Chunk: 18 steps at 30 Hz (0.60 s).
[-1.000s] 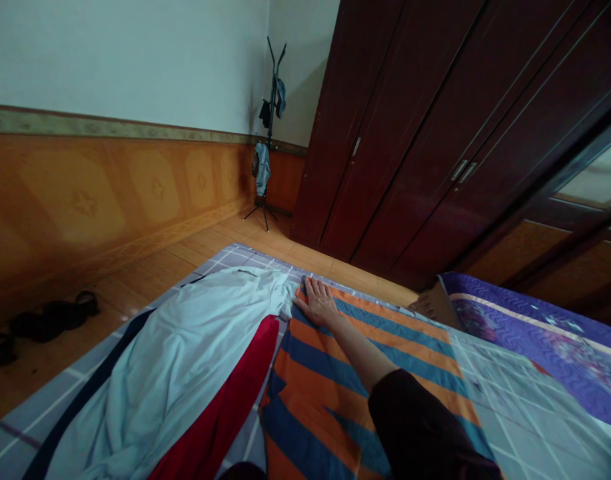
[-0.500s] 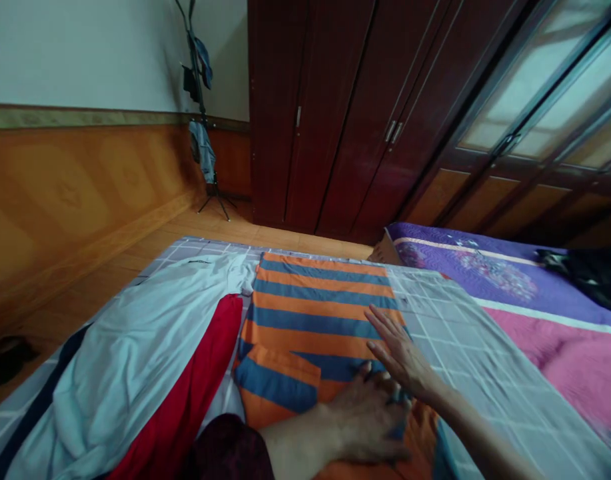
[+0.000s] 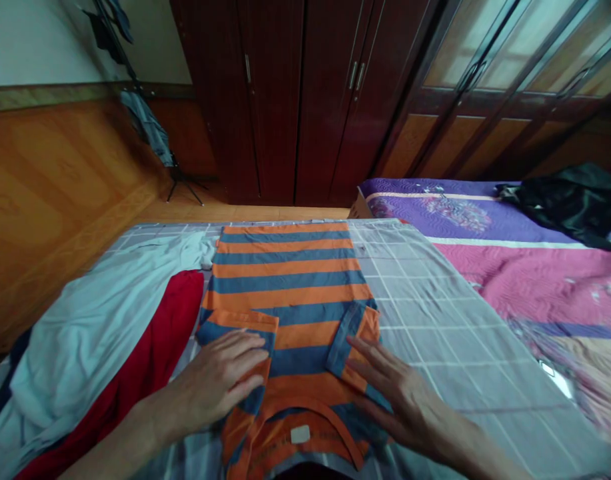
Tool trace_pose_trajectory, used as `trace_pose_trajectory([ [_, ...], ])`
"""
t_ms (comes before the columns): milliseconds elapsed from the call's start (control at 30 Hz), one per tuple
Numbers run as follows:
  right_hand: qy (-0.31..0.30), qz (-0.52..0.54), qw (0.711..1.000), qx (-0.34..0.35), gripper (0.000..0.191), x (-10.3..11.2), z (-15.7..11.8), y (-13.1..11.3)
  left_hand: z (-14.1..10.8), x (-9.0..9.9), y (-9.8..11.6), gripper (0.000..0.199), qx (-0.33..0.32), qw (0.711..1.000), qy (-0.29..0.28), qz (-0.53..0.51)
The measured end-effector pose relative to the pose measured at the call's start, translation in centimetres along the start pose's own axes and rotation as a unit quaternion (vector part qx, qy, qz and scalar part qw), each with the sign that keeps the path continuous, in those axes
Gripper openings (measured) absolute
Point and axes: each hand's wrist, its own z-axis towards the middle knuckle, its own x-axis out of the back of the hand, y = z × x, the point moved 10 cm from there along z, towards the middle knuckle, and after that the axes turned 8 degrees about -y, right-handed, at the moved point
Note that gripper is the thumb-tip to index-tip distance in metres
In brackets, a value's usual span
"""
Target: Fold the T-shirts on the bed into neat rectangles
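An orange and blue striped T-shirt (image 3: 305,333) lies flat on the grey checked bed sheet (image 3: 415,293), its neck opening toward me and its hem at the far side. Both short sleeves are turned inward over the body. My left hand (image 3: 230,373) lies on the left sleeve (image 3: 240,323) with fingers stretched out. Over the right sleeve (image 3: 352,340) rests my right hand (image 3: 395,387), fingers spread and flat. Neither hand grips the cloth. A pale label (image 3: 300,435) shows inside the collar.
Left of the T-shirt lies a white garment (image 3: 100,320) with a red part (image 3: 150,360). At the right is a purple and pink bedspread (image 3: 515,267) with a black garment (image 3: 570,200) on it. A dark red wardrobe (image 3: 280,100) and a coat stand (image 3: 130,67) stand beyond the bed.
My left hand has moved from the right side of the shirt to the left sleeve. The right sleeve now lies folded inward, with my right hand lowered onto it. The view has shifted right.
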Motion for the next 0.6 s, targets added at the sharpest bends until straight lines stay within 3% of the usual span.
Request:
trace_pose_trajectory([
  [100,-0.048,0.023,0.998,0.028,0.062,-0.3,-2.6,-2.5,-5.4,-2.9,0.3,0.050,0.008,0.997,-0.038,0.070],
  [200,-0.036,0.024,0.999,0.016,0.073,-0.5,-4.0,-2.6,-8.3,-4.3,1.3,0.074,0.007,0.990,-0.032,0.134],
  [300,-0.029,-0.008,0.999,0.039,0.071,-2.3,-4.2,-2.4,-8.6,-4.5,2.5,0.079,-0.011,0.985,-0.014,0.170],
  [433,-0.005,-0.093,0.992,0.089,0.057,-4.6,-4.0,-2.5,-7.7,-5.7,2.3,0.070,0.009,0.984,-0.043,0.173],
  [600,0.008,-0.119,0.984,0.134,0.050,-4.1,-3.4,-3.4,-6.8,-7.1,2.0,0.048,-0.013,0.987,-0.012,0.162],
])
